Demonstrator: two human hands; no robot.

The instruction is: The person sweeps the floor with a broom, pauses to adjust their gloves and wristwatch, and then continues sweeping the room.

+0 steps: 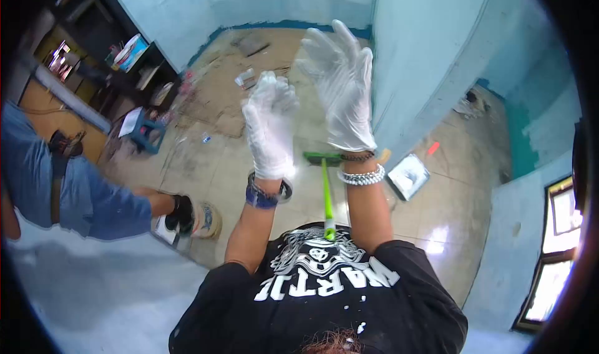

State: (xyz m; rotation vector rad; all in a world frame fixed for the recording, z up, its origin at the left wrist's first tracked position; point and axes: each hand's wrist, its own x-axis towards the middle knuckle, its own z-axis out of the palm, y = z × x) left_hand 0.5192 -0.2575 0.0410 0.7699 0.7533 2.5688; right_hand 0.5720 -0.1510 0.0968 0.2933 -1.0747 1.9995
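Observation:
Both my hands are raised in front of me in thin white gloves. My left hand [271, 126] is blurred by motion, its fingers bent at the top, and nothing shows in it. To its right, my right hand [342, 89] is open with the fingers stretched upward and spread, holding nothing. Beaded bracelets [360, 176] circle the right wrist, and a dark blue band [261, 196] is on the left. Between my forearms shows a long tool with a bright green handle [327, 195] and a flat green head [321, 158]; its near end overlaps my black shirt [324, 310].
At the left stands another person in denim shorts [93, 198], beside a pale bucket [207, 221]. A blue stool [148, 132] and dark shelf [150, 79] are farther back. Debris lies on the dusty floor [218, 104]. A white tray [409, 177] sits right, near the blue wall [430, 54].

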